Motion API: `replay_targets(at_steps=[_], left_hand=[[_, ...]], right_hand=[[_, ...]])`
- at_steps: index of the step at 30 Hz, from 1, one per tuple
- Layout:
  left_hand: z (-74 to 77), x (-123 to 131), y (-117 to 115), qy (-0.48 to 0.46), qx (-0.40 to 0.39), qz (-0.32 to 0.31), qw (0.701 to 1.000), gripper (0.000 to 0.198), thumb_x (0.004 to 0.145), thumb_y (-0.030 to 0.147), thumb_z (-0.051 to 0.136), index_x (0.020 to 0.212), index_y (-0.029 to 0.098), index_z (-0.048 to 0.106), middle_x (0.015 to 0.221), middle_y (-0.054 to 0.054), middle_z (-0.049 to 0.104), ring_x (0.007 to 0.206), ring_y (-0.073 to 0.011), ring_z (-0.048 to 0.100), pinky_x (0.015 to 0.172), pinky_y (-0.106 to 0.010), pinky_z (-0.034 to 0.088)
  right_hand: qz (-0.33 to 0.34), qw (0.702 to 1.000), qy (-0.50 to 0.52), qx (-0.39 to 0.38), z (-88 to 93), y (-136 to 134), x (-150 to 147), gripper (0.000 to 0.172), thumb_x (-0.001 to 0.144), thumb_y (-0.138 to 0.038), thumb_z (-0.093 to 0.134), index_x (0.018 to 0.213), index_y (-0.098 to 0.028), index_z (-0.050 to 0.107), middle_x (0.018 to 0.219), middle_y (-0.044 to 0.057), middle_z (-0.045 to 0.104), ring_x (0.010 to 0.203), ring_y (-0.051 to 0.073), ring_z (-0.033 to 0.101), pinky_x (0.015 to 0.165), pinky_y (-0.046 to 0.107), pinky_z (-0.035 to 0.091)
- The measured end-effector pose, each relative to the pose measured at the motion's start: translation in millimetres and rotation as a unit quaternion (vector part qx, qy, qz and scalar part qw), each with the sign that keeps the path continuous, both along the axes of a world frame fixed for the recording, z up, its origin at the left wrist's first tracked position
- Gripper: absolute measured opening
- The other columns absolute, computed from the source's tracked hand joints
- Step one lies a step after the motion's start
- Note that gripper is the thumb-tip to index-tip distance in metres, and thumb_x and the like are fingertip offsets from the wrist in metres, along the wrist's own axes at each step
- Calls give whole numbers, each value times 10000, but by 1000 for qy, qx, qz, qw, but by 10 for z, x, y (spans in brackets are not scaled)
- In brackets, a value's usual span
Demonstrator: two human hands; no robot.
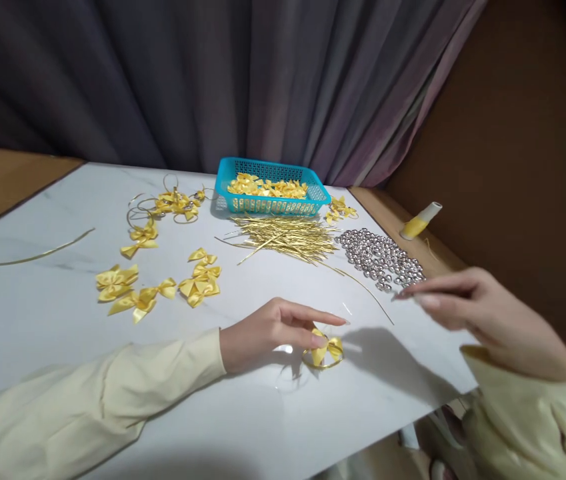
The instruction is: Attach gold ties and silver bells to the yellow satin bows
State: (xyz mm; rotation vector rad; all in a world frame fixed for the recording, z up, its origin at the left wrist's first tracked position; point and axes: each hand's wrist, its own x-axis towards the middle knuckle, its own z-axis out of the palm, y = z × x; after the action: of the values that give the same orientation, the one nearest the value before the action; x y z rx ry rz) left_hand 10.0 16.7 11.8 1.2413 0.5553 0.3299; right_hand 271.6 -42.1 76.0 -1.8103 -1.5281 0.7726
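It's glossy satin on the yellow ribbon bow (334,348), metallic shine across the gold wires (293,239), mirror-bright finish on the silvery beads (380,257), smooth plastic for the turquoise basket (223,177), matt cloth in the curtain (213,80), sleek marble-look tabletop (243,413)!

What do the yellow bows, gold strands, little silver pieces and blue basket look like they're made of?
Yellow bows: probably satin ribbon, given the soft sheen and folds.
Gold strands: metallic cord or coated wire, perhaps; they're thin, shiny and mostly straight.
Silver pieces: metal or metal-coated plastic, with bright, mirror-like highlights.
Blue basket: likely moulded plastic, evenly coloured with perforated walls.
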Motion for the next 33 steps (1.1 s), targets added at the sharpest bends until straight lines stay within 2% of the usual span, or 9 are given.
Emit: replay_targets(at_steps=[3,5,9,18,23,26,30,33], left_hand=[[-3,10,1,-2,-2,5,1000,356,708,199,649,1064,205,649,830,-46,668,729,-148,561,671,-252,415],[-9,13,1,-3,3,4,1000,359,705,199,653,1065,204,648,823,-48,671,715,-147,560,667,-255,417],[-24,12,2,-7,9,3,1000,365,718,190,648,1081,222,637,804,-38,677,690,-129,550,643,-236,407],[-57,15,-3,-17,0,3,1000,382,720,175,638,1099,218,625,830,-46,684,705,-137,561,656,-247,414],[-52,19,-4,-29,-15,1,999,400,719,170,633,1118,202,612,880,-62,682,755,-155,578,704,-274,422],[-40,20,1,-34,-23,3,999,389,715,160,637,1100,209,623,811,-42,683,712,-137,575,680,-255,424],[-59,18,-4,-32,-20,5,999,396,720,175,639,1114,204,615,755,-38,664,675,-133,557,626,-243,416],[-52,24,-7,-25,-5,6,1000,432,721,190,634,1151,197,588,763,-45,648,666,-139,540,623,-259,410]], right_hand=[[12,996,54,-66,-177,-279,-286,310,615,-455,702,778,-195,748,781,70,702,679,181,583,561,214,449],[34,993,53,-99,-280,-357,-428,341,638,-485,674,814,-201,745,779,59,703,684,193,580,555,221,450],[50,992,41,-107,-388,-338,-509,392,669,-521,635,861,-194,734,727,42,691,639,178,552,517,219,425],[60,992,41,-102,-417,-270,-601,425,686,-519,628,908,-169,723,740,40,690,603,152,529,501,211,405],[57,993,64,-80,-446,-259,-631,366,702,-473,637,914,-186,722,764,26,699,637,159,560,533,205,438],[61,993,72,-72,-468,-261,-653,344,705,-458,642,899,-187,725,737,21,694,605,146,545,516,202,429],[38,992,85,-80,-466,-255,-679,341,716,-473,628,843,-173,733,642,14,661,509,110,485,442,193,383],[12,990,105,-93,-416,-260,-631,362,692,-474,651,859,-163,730,680,24,673,530,118,511,449,193,396]])
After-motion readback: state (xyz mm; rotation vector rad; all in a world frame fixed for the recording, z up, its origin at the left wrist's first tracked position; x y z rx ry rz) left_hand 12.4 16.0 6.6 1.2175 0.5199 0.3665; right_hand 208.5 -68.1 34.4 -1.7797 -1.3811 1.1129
